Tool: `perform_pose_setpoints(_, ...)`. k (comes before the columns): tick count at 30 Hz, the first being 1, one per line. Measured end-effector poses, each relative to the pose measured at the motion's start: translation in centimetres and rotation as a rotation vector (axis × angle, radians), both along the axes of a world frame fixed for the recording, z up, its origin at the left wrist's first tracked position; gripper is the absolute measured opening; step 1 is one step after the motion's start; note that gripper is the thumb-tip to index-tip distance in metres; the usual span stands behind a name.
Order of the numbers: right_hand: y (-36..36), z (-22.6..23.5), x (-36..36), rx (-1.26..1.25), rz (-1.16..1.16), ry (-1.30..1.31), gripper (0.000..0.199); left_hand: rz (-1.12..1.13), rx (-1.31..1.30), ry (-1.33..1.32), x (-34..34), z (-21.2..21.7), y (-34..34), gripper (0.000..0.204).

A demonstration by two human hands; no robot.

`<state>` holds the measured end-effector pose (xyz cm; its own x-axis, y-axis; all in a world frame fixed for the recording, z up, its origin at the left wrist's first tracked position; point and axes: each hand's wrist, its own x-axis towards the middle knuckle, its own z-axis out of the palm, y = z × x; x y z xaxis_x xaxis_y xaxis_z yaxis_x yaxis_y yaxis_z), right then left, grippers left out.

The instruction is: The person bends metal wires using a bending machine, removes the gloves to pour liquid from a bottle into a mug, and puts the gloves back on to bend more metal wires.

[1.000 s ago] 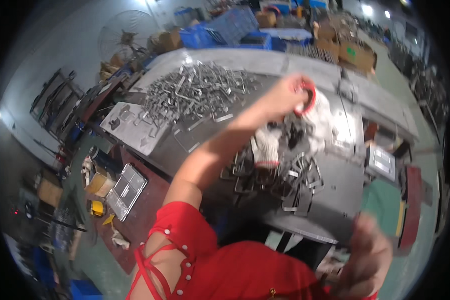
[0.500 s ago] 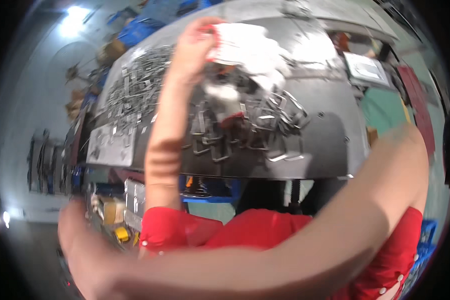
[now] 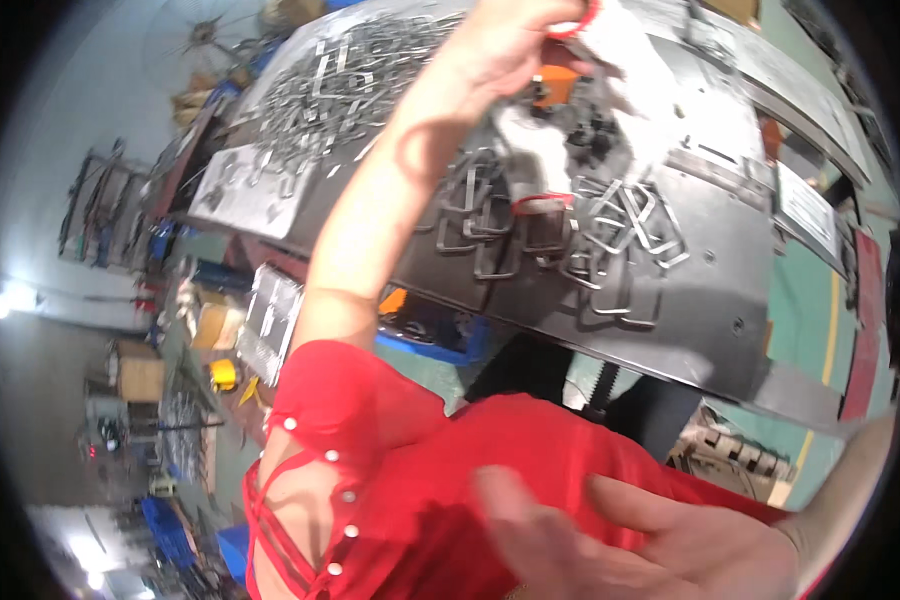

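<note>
My left hand (image 3: pixel 515 45) reaches over the metal table, its fingers closed at the red-edged cuff of a white work glove (image 3: pixel 630 85). A second white glove (image 3: pixel 535 155), also with a red cuff, lies just below it among the parts. An orange piece (image 3: pixel 555 85) and dark small items show between the gloves. Bent metal loops (image 3: pixel 625 235) lie around the lower glove on the table. My right hand (image 3: pixel 660 545) is low in front of my red shirt, fingers apart and slightly blurred, with nothing seen in it.
A large heap of small metal parts (image 3: pixel 345 85) covers the table's left side, beside a flat pale plate (image 3: pixel 245 195). Below the table edge is a blue bin (image 3: pixel 455 340). A white panel (image 3: pixel 805 210) stands at the right, beyond the dark tabletop (image 3: pixel 700 330).
My right hand has swung from the lower left to the lower right, in front of my shirt. The view has turned, and the table appears tilted and shifted right. My left hand stays at the glove.
</note>
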<state>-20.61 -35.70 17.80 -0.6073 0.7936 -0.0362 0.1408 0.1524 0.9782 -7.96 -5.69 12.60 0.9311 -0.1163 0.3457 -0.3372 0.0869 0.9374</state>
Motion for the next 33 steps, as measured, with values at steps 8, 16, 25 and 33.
perform_pose_setpoints(8,-3.1,-1.9,3.9,-0.573,-0.091,0.681,0.039,0.156,0.050,-0.055,1.1,-1.6,-0.8,0.036)
perform_pose_setpoints(16,6.1,-6.0,13.3,0.195,0.113,1.391,0.025,0.151,0.284,0.009,4.1,-4.2,-7.1,0.040)
perform_pose_setpoints(25,2.2,-7.4,12.9,0.056,-0.057,1.350,0.027,-0.181,1.176,-0.137,14.5,-1.8,-10.6,0.062)
perform_pose_setpoints(33,-4.2,-7.0,16.3,0.296,-0.247,1.391,0.026,-0.321,1.153,-0.219,11.5,-2.5,-13.6,0.046)
